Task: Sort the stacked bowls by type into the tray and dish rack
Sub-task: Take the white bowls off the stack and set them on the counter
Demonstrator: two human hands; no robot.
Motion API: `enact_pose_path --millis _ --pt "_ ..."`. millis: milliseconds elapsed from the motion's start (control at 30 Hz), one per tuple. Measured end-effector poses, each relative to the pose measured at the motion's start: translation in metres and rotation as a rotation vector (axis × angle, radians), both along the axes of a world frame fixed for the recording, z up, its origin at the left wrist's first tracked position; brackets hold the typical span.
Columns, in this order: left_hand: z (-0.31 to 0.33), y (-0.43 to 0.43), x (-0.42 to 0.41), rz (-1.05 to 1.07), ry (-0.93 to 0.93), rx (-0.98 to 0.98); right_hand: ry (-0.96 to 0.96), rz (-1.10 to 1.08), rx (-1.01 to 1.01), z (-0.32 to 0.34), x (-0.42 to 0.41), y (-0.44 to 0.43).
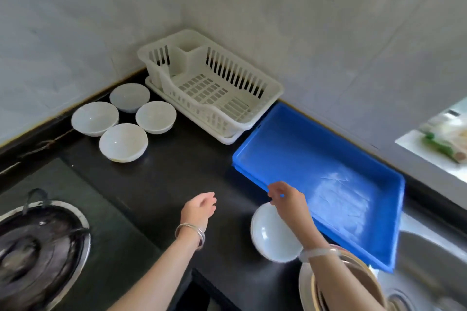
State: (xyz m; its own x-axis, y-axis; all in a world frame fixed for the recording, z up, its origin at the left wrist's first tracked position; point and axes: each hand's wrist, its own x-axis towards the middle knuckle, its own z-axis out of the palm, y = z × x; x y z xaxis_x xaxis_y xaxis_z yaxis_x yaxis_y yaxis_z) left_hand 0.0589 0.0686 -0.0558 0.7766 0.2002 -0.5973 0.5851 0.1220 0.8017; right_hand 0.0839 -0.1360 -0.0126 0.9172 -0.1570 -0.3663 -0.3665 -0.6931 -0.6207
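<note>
1. head view, hands: your left hand (199, 206) hovers over the black countertop (177, 171), fingers loosely curled, holding nothing. your right hand (285, 199) pinches the far rim of one white bowl, the held bowl (274, 235), which is tilted with its opening toward you.
2. head view, location of held bowl: it sits just beside the near left edge of the blue tray (328, 159), outside it.
3. head view, loose bowls: count four, all white and upright on the countertop, clustered to the left of the dish rack (214, 83): back bowl (129, 97), left bowl (94, 118), right bowl (156, 116), front bowl (123, 142).
4. head view, receptacles: one dish rack in the corner, one blue tray to its right, corners nearly touching. neither holds a bowl.
5. head view, remaining stack: brownish bowls (366, 272) sit inside a metal basin (304, 283) under your right forearm. their count cannot be told, as the arm hides them.
6. head view, surroundings: one dark wok (38, 247) at lower left, one steel sink (429, 260) at lower right.
</note>
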Motion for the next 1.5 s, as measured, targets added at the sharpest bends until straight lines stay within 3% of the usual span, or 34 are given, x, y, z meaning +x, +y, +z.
enact_pose_path --millis 133,267,667,933,1200,1500 --pt "-0.001 -0.044 -0.025 -0.330 -0.022 0.217 -0.002 -0.058 -0.282 -0.010 -0.041 -0.046" --pt "-0.001 -0.071 -0.039 -0.518 -0.042 0.371 0.042 -0.052 -0.350 -0.015 -0.064 -0.060" --pt "-0.009 -0.075 -0.047 -0.489 0.019 0.272 -0.004 -0.014 -0.496 -0.021 -0.066 -0.046" --pt "-0.012 -0.073 -0.043 -0.395 0.043 0.075 -0.007 -0.120 -0.291 -0.009 -0.061 -0.053" --pt "-0.013 -0.077 -0.034 -0.317 0.155 -0.152 -0.075 -0.360 0.027 0.009 -0.060 -0.080" --pt "-0.005 -0.057 -0.024 -0.166 0.136 -0.123 -0.076 -0.363 0.245 0.016 -0.050 -0.065"
